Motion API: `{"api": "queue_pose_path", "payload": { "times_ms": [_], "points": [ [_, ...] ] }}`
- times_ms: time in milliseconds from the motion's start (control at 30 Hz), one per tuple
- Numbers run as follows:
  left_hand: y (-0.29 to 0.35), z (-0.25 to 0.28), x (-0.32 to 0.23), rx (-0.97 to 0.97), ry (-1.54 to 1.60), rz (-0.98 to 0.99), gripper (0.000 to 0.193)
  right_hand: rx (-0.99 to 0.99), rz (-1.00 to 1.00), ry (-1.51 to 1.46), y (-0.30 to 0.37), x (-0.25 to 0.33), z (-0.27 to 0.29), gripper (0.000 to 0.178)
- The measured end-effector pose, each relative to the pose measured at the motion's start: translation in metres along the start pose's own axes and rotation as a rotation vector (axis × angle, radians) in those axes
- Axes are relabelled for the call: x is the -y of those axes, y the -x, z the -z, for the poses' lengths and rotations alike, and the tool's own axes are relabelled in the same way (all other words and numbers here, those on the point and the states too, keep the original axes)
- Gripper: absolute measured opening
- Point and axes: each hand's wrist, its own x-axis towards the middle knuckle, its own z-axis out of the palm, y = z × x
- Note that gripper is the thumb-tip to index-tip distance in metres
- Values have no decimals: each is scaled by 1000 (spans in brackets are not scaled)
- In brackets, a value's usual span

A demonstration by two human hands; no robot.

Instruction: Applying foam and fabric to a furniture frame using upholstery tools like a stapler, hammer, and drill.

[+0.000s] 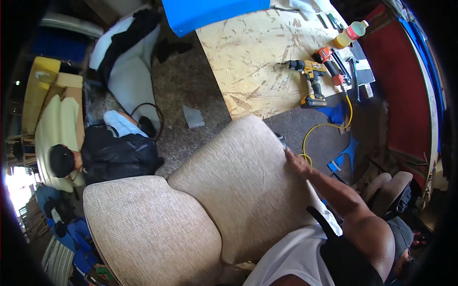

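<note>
A beige upholstered chair [243, 181] with woven fabric fills the middle of the view, tilted against my body. Its second rounded padded section [152, 224] lies at the lower left, and a curved seam runs where the two parts meet. My right hand [297, 164] grips the right edge of the larger section, with some of its fingers hidden round the side. My left hand does not show.
Ahead stands a wooden board table [248, 52] bearing a yellow cordless drill [311, 78], a red-and-black air stapler [331, 64] and a bottle [350, 34]. A yellow air hose [317, 125] trails down to the floor. At left, a person in black [119, 152] is close to the chair.
</note>
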Motion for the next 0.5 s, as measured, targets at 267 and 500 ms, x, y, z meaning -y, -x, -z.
{"api": "queue_pose_path", "payload": {
  "times_ms": [267,500],
  "points": [
    [86,-19,-129,-35,27,-81,68,-254,609,-4,67,133,193,68],
    [144,-68,-194,-65,115,-130,69,-549,237,161,173,156,342,78]
  ]
}}
